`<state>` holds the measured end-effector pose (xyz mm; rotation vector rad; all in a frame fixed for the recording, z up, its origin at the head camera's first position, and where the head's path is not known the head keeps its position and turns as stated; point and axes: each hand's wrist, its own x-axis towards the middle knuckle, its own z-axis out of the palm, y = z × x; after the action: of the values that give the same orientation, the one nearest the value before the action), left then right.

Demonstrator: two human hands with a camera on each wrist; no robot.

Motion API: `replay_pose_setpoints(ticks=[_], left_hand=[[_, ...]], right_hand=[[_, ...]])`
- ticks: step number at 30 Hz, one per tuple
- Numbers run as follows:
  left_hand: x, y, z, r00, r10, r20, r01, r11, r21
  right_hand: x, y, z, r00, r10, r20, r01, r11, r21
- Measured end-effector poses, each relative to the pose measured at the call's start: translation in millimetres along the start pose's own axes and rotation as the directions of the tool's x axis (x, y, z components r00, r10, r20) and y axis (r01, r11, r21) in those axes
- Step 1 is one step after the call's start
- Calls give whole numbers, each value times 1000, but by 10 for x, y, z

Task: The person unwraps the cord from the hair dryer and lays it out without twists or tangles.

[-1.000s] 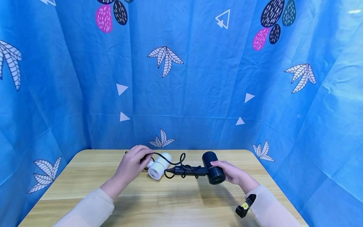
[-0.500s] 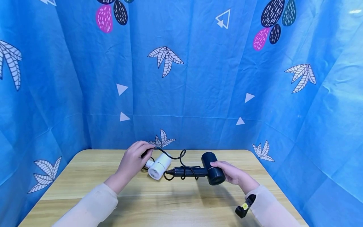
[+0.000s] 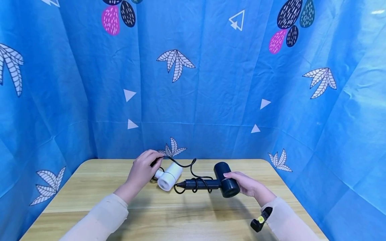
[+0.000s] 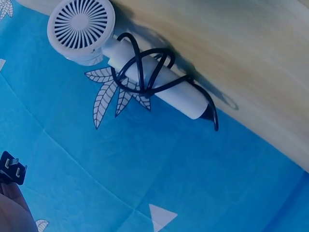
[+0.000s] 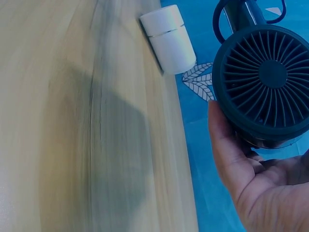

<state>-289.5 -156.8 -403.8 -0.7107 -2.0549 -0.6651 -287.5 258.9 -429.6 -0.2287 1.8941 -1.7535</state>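
Black hair dryer: raised off the worktop, its barrel gripped by my right hand, handle pointing towards my left hand. The hands are well apart. My left hand holds the plug by the fingertips, prongs facing outward, and the cord runs from it in a slack line with a curl midway, then into loose loops around the handle. Whether these loops are going on or coming off, I cannot tell.

Method: the right-hand grip on the barrel looks sound and leaves the handle free to work on. I judge that the left should guide the cord with light, even tension, following the direction of the loops, and ease out the curl before it tightens into a kink. Hard pulling could twist the handle or strain the cord at its ribbed sleeve.

Obstruction noted: a white hair dryer lies on the worktop just beside my left hand, beneath the cord's path; its own dark cord is wrapped round its handle, so a sagging line could snag there. Beyond both hands hangs a blue curtain.
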Motion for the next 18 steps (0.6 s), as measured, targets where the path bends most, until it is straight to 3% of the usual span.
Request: replay_pose_setpoints(ticks=[11, 18], left_hand=[[-82, -25, 71, 997, -64, 52, 63, 998, 7], [-179, -37, 107, 971, -172, 166, 167, 985, 42]], right_hand=[[-5, -1, -6, 1000, -11, 3, 11, 1000, 0], [-2, 1, -15, 1000, -13, 9, 13, 1000, -5]])
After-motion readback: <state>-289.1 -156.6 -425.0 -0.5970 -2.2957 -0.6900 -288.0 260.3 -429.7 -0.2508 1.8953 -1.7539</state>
